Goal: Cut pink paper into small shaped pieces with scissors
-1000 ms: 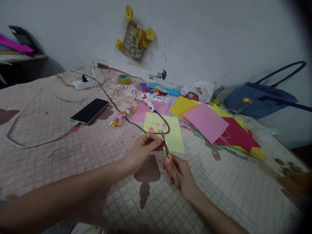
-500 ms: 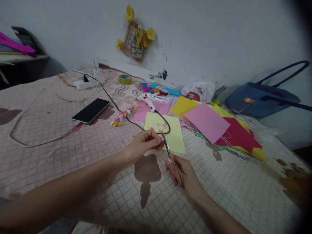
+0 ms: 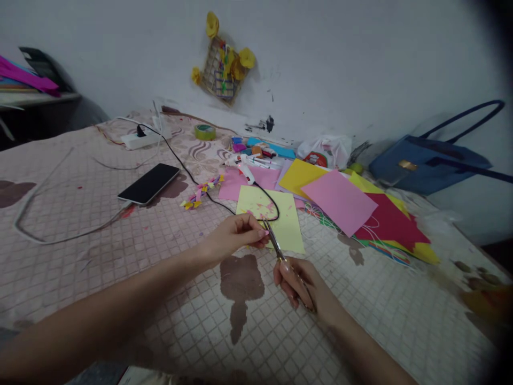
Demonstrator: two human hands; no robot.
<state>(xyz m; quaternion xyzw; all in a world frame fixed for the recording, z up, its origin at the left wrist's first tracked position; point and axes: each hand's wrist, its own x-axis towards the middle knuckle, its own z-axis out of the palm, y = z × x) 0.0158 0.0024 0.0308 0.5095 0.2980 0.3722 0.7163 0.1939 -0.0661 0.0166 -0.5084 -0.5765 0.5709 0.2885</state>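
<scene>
Between thumb and fingers, my left hand (image 3: 242, 231) pinches a small piece of pink paper (image 3: 266, 232). My right hand (image 3: 298, 280) is wrapped round the handles of a pair of scissors (image 3: 274, 241), whose blades point up and left at the pink piece. Just beyond both hands lies a pale yellow sheet (image 3: 290, 216) with tiny pink scraps (image 3: 262, 207) scattered over it. A black cord curves across that sheet from a white glue gun (image 3: 246, 174). Left of the sheet rests a strip of small multicoloured paper bits (image 3: 202, 191).
A phone (image 3: 149, 184) on a white cable lies to the left, near a power strip (image 3: 140, 139) and green tape (image 3: 204, 132). Coloured sheets (image 3: 339, 202) and white string spread to the right. A blue handbag (image 3: 428, 163) stands against the wall.
The scissor blades have come up against the pink piece, and their handles have spread in my right hand, which has shifted slightly right. My left hand stays nearly in place.
</scene>
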